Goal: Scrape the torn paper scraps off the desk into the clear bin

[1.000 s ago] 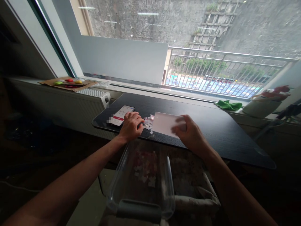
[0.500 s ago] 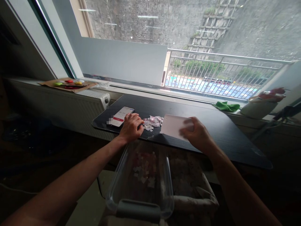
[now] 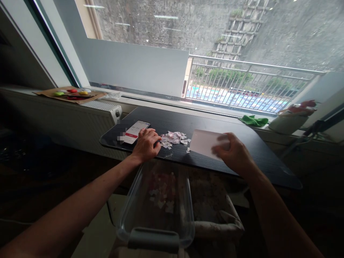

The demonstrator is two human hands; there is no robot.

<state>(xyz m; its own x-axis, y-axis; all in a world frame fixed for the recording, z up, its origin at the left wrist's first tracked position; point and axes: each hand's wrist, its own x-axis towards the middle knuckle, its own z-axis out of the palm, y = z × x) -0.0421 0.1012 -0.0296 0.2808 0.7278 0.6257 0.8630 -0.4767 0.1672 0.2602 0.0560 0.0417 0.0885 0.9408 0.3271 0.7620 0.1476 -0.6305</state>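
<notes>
My right hand (image 3: 235, 153) grips the right end of a stiff white card (image 3: 204, 140), held low over the black tabletop (image 3: 166, 117); its fingers are a little blurred. Left of the card lies a heap of small torn paper scraps (image 3: 174, 138), with one loose scrap by the card's lower left corner. My left hand (image 3: 146, 145) rests at the heap's left side, fingers loosely bent and thumb apart, holding nothing. Partly behind that hand is a smartphone (image 3: 136, 129) with a timer on its screen. Below the table edge, a clear plastic bin (image 3: 124, 206) contains more paper scraps.
A radiator (image 3: 91, 123) stands left of the table, with coloured items on a brown board (image 3: 51, 95) on top. A green cloth (image 3: 253, 120) and a pale pot (image 3: 288, 123) sit by the window at right. A fabric-lined container (image 3: 220, 226) adjoins the bin.
The card in my right hand has shifted right, away from the scrap heap, leaving a gap with a loose scrap. My left hand stays beside the heap. The view has shifted slightly.
</notes>
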